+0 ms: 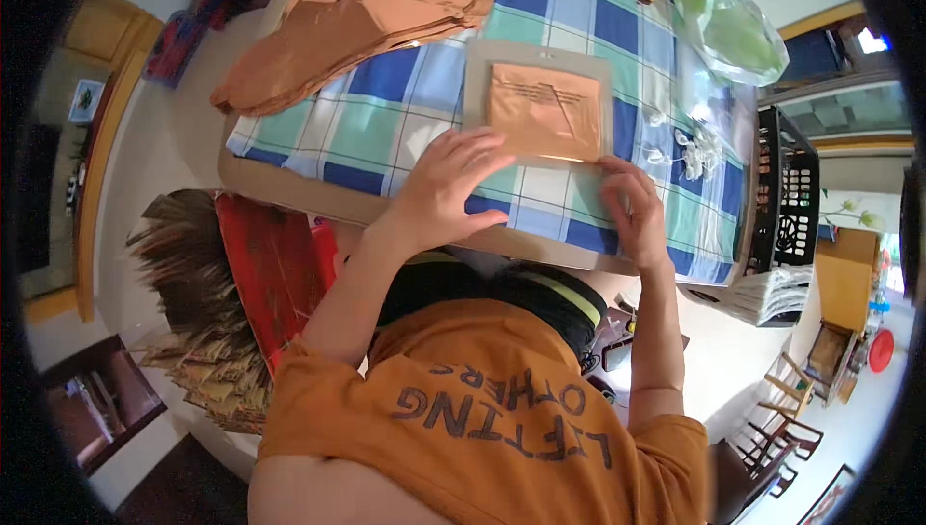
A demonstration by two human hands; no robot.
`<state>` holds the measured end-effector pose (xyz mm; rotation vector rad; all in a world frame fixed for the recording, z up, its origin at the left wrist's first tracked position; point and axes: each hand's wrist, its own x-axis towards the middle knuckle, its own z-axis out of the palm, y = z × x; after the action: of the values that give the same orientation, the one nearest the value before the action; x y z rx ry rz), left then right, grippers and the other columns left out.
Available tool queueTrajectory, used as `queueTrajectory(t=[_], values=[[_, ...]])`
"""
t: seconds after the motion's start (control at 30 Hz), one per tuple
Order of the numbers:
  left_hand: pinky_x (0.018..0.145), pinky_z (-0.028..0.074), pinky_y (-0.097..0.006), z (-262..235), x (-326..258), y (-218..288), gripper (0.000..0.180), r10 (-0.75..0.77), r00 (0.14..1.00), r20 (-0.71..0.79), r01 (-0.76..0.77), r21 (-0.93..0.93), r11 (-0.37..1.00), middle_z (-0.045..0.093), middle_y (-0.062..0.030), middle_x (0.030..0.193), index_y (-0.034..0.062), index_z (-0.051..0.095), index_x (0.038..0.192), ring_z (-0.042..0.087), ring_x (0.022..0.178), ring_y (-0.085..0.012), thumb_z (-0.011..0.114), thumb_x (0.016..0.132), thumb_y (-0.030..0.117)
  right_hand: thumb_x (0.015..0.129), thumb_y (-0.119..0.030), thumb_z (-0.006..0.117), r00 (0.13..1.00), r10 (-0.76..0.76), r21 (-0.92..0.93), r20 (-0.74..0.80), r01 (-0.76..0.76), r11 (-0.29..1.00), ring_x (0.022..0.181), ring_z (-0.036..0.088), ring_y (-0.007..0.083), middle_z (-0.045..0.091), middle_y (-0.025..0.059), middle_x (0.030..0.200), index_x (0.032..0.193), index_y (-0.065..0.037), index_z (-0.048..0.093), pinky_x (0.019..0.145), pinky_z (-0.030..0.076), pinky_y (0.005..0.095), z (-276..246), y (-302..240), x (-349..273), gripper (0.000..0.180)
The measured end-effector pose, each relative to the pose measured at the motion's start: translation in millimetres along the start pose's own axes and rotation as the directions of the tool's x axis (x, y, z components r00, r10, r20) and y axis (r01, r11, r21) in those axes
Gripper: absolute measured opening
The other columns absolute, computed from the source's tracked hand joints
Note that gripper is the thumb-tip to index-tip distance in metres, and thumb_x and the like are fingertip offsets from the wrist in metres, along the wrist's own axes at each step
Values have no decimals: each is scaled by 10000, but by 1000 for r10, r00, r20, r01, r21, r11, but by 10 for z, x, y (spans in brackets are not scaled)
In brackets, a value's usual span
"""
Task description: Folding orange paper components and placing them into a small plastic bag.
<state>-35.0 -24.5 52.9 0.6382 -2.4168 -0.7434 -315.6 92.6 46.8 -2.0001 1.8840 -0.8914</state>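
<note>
A flat beige card [475, 91] lies on the checked tablecloth in front of me, with a folded copper-coloured foil packet [540, 120] on top of it. Fine dark printing and a crease show on the packet. My left hand [449, 188] is at the card's lower left, fingers stretched towards the packet and thumb spread away over the cloth. At the lower right corner, the fingertips of my right hand [635, 209] touch or nearly touch the card's edge. That hand is loosely curled, its thumb apart from the fingers, with nothing visible in it.
Stacked copper-coloured foil shapes [376, 28] cover the table's far left. At the far right lie a clear plastic bag with green contents [728, 28] and a tangle of white string [699, 154]. A black crate [781, 188] stands beside the table; brown bundles [198, 313] are at lower left.
</note>
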Motion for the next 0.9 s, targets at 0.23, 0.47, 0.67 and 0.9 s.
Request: queueTrajectory(t=[0.23, 0.47, 0.67, 0.9], values=[[936, 430, -397, 177, 41, -304, 241, -14, 990, -137, 11, -18, 1000, 667, -47, 1102, 89, 627, 927, 613, 1061, -256, 762, 727, 87, 894, -5, 580, 974, 195, 176, -112, -174, 969, 918, 602, 318, 640, 128, 973, 956, -18, 573, 808, 473, 372, 88, 50, 136, 64], [798, 428, -373, 233, 164, -357, 182, -88, 977, -196, 77, -61, 995, 641, 2, 935, 113, 581, 839, 593, 883, -221, 717, 735, 51, 852, 13, 614, 982, 113, -52, -153, -122, 991, 792, 575, 292, 592, 126, 838, 934, -6, 579, 726, 471, 369, 179, 79, 331, 91], [833, 416, -377, 218, 204, -279, 201, -152, 978, -144, 157, 24, 987, 606, -14, 914, 97, 548, 801, 569, 920, -236, 711, 718, 13, 831, 25, 627, 984, 58, -179, -167, -88, 980, 811, 564, 289, 593, 118, 849, 948, -14, 590, 730, 469, 369, 224, 34, 394, 128], [841, 415, -427, 277, 189, -331, 297, -167, 963, -210, 173, 9, 985, 561, -92, 920, 93, 472, 877, 542, 917, -314, 647, 689, -57, 810, -2, 662, 970, 81, -164, -230, -121, 979, 814, 524, 307, 567, 112, 872, 945, -47, 605, 724, 435, 404, 267, 25, 400, 153]])
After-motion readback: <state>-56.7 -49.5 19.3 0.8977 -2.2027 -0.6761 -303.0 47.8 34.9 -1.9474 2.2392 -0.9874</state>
